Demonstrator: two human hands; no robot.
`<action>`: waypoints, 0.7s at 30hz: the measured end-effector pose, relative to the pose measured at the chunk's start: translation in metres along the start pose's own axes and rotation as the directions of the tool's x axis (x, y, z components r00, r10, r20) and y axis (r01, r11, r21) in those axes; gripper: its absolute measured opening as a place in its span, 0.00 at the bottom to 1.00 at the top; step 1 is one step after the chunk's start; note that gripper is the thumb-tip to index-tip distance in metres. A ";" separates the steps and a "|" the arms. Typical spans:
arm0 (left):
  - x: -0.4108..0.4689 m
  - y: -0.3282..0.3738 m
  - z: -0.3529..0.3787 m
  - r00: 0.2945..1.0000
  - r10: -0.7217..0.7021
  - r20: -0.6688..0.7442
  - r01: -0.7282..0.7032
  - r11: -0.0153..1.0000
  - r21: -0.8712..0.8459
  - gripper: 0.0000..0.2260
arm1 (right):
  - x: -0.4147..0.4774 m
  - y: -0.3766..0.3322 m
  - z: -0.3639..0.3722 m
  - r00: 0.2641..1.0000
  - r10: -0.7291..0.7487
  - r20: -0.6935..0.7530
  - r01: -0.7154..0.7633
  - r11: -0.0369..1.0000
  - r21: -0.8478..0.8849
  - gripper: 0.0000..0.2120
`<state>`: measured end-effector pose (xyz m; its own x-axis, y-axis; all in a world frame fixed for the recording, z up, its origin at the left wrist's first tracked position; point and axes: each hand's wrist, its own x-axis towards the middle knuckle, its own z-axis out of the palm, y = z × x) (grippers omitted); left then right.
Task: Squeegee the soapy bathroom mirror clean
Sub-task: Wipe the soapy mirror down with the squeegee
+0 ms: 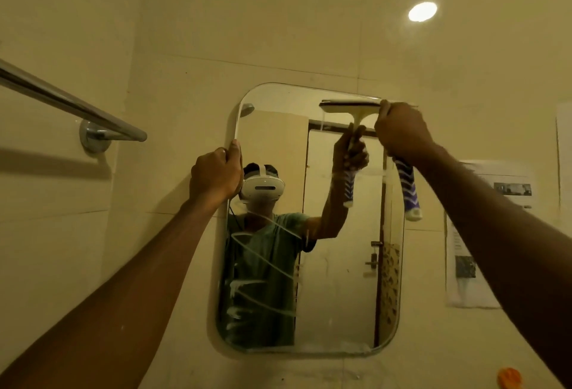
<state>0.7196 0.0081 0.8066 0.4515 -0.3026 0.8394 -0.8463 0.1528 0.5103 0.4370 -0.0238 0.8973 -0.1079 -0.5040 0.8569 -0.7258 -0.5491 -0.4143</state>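
Note:
A rounded rectangular mirror (337, 280) hangs on the tiled wall, with white soap streaks across its lower left and foam along its bottom edge. My right hand (402, 131) grips a squeegee by its purple-and-white handle (410, 190). The white squeegee head (349, 106) lies against the glass near the mirror's top right corner. My left hand (216, 175) clasps the mirror's left edge, fingers wrapped around the rim. The glass reflects a person in a green shirt wearing a white headset.
A chrome towel rail (71, 104) juts out from the wall at the left. Paper sheets (483, 234) are stuck to the wall right of the mirror. An orange object (509, 378) shows at the bottom right. A round ceiling light (422, 11) glows above.

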 end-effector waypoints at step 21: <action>-0.006 -0.001 0.005 0.995 -0.092 -0.029 0.092 0.996 -0.001 0.22 | -0.016 -0.029 0.027 0.997 -0.026 0.075 0.015 0.989 0.149 0.22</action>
<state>0.7166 0.0050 0.8002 0.5358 -0.2878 0.7938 -0.8008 0.1250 0.5858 0.4784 -0.0175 0.8870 -0.0375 -0.5381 0.8420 -0.6183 -0.6495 -0.4426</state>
